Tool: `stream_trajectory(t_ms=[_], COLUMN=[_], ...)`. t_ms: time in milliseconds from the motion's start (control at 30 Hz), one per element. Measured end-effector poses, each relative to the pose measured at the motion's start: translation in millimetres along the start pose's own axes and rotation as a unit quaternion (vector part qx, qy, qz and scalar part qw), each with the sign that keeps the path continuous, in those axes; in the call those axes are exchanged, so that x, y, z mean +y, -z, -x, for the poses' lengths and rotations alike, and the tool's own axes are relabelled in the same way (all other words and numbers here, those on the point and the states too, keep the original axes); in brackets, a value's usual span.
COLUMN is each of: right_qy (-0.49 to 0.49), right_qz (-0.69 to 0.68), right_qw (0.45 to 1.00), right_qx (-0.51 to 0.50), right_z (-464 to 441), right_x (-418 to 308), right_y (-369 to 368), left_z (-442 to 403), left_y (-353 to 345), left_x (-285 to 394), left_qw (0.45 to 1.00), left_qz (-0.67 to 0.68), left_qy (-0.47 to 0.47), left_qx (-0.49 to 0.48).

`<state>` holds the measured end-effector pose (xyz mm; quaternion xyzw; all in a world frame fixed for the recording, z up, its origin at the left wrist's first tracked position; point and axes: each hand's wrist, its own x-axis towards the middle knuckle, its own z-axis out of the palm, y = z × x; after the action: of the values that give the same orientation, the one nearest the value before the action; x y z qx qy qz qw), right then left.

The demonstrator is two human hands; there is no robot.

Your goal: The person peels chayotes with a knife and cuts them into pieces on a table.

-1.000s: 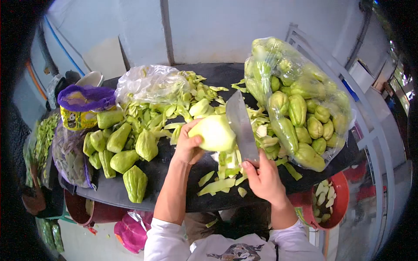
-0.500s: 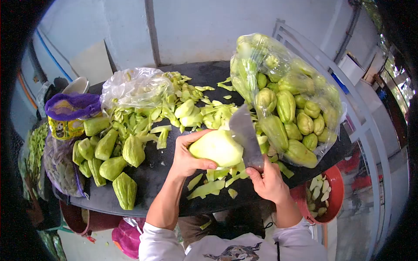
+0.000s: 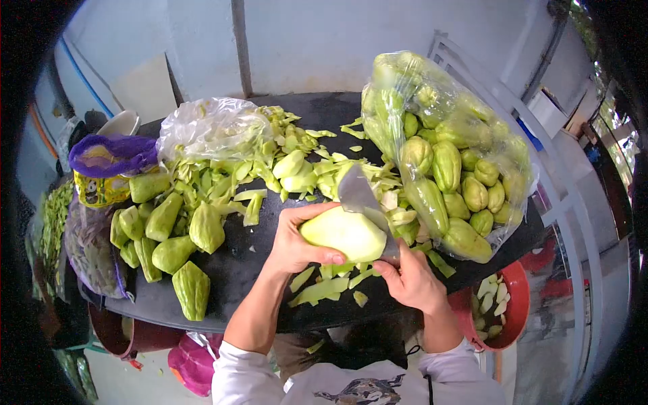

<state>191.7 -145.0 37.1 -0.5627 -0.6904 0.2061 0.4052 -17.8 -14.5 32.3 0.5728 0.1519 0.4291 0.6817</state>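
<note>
My left hand (image 3: pixel 295 241) wraps round the left end of a peeled, pale green chayote (image 3: pixel 343 235), thumb along its near side. In my right hand (image 3: pixel 413 279) is a cleaver (image 3: pixel 358 190) with a broad grey blade; its handle is mostly hidden by the fingers. The blade slants up and to the left, against the far right side of the chayote. Below them, strips of green peel (image 3: pixel 320 292) lie on the black table (image 3: pixel 263 297). Behind, two peeled chayotes (image 3: pixel 290 164) rest on a heap of peelings (image 3: pixel 223 182).
A clear plastic bag (image 3: pixel 466 162) full of chayotes fills the table's right side. Several green chayotes (image 3: pixel 177 256) lie at the left beside a purple mesh bag (image 3: pixel 96 253). A red bucket (image 3: pixel 518 307) with pale pieces stands below right. A grey metal rail (image 3: pixel 567 196) runs behind it.
The cleaver has tilted left, from nearly upright at the chayote's right end to leaning over its far side. The chayote and both hands have shifted slightly.
</note>
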Motion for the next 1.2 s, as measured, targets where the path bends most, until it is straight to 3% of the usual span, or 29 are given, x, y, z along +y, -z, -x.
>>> stream_trajectory(t_ms=[67,167,267,333,400,600,667,700,733,800,867,933,1000,1067,1133,1200], right_qy=[-0.029,-0.003,0.028,-0.023,0.002,-0.054,-0.014,0.039,0.040,-0.004,-0.007,-0.002,0.011,0.001,-0.024,0.003], right_qz=[0.040,-0.027,-0.020,-0.025,-0.042,-0.041,-0.061,-0.057,-0.062,-0.077,-0.056,-0.048,-0.072,-0.069,-0.074,-0.019], right_qw=[0.998,1.000,0.999,0.999,0.999,0.996,0.998,0.997,0.997,0.996,0.997,0.999,0.997,0.997,0.996,0.999], right_qx=[-0.028,0.011,0.000,-0.027,0.034,-0.052,0.004,0.031,0.029,-0.049,-0.054,0.019,0.015,-0.032,-0.044,0.028], right_z=[-1,-3,-11,-10,-9,-10,-11,-13,-14,-15,-15,-11,-15,-19,-16,-16], right_x=[-3,4,-2,-3,-3,4,7,7,7,7,5,3,10,5,7,1], right_y=[7,-11,-4,0,-15,-5,-18,-21,-20,-10,-9,-22,-27,-16,-16,-28], left_z=[1,1,0,1,0,-1,0,0,1,0,-3,-1,-1,-1,-1,-1], left_y=[-4,-18,-1,-9,-25,-14,-29,-26,-18,-4,-16,-34,-23,-10,-21,-43], left_x=[-7,-16,2,-7,-16,-10,-16,-17,-11,-1,-11,-17,-17,-13,-18,-21], left_qw=[1.000,0.992,1.000,1.000,0.989,0.999,0.988,0.990,0.991,0.998,0.999,0.985,0.986,0.996,0.998,0.967], left_qz=[0.008,0.112,0.009,0.023,0.118,0.030,0.129,0.111,0.107,-0.019,-0.001,0.139,0.123,0.038,0.021,0.214], left_qy=[0.000,-0.036,0.022,0.013,-0.042,0.026,-0.019,-0.021,-0.020,0.065,0.043,-0.014,-0.006,0.070,0.052,-0.010], left_qx=[-0.004,0.054,0.009,0.003,0.079,0.025,0.085,0.079,0.083,0.001,-0.001,0.102,0.110,0.041,0.041,0.135])
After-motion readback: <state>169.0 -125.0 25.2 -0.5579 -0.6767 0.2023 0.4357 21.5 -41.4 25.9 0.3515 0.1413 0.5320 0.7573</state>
